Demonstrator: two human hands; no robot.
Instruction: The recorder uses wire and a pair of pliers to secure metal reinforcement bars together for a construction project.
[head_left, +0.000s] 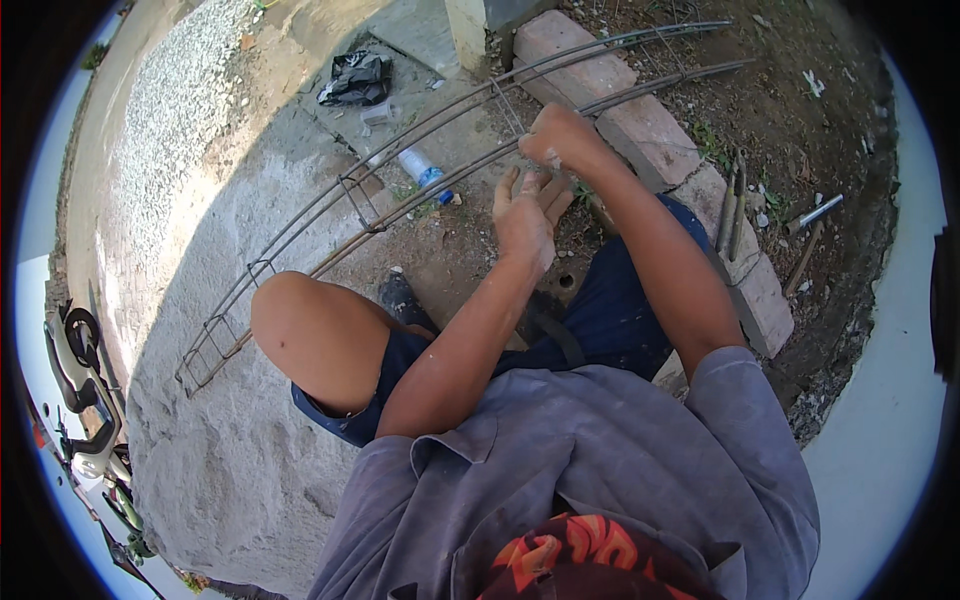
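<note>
A long cage of thin steel reinforcing bars (375,226), joined by rectangular wire stirrups, runs diagonally in front of me from lower left to upper right. My right hand (562,138) is closed at the nearer bars, close to a stirrup (508,105). Whatever lies in its fingers is hidden. Just below it, my left hand (525,215) is raised with dusty fingers apart, its fingertips close to the right wrist. No object shows in it. The cage passes beyond my bent left knee (310,330).
Pale blocks (650,140) line the right side, with a long-handled tool (735,205) and a metal pipe (815,214) nearby. Beyond the cage lie a blue-labelled plastic bottle (425,172) and black bag (357,78). A grey sand heap (240,450), gravel (185,100) and motorbike (95,440) are left.
</note>
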